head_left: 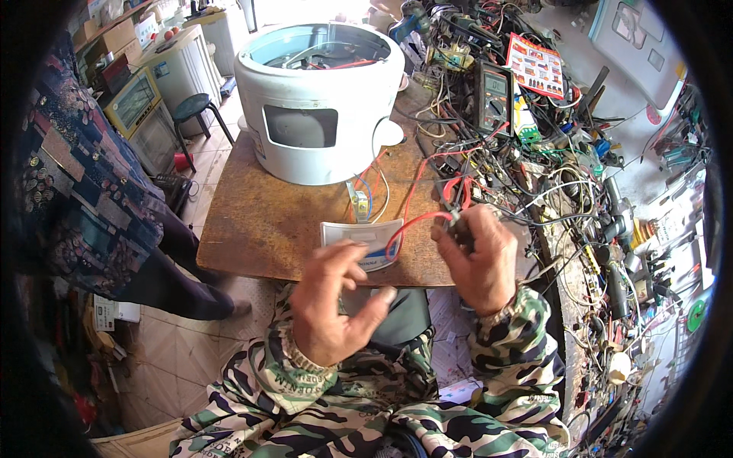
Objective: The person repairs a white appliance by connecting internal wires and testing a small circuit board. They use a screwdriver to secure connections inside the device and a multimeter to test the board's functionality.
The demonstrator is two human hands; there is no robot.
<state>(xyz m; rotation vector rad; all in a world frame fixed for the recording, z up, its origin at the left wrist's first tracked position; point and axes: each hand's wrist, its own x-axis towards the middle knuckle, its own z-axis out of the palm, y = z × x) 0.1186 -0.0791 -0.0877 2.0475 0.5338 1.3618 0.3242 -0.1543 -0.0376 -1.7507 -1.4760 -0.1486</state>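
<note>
My left hand (332, 301) hovers before the near edge of the wooden table, fingers apart and nothing in them. My right hand (482, 259) is closed at the end of a thick red wire (418, 220); something small and grey is at its fingertips. That wire curves down to a white curved panel (333, 233) lying at the table's near edge. A red-handled hand tool (456, 189) is just beyond my right fingers; whether they touch it I cannot tell. Behind the panel, a small metal-framed part (359, 201) is joined by thin wires towards a white round appliance housing (321, 156).
The housing stands open-topped on the wooden table (229, 221), wires inside. Along the right runs a heap of cables and tools with a multimeter (495, 99) and a red printed sheet (536, 65). A person (92, 198) stands at left, near a dark stool (195, 108).
</note>
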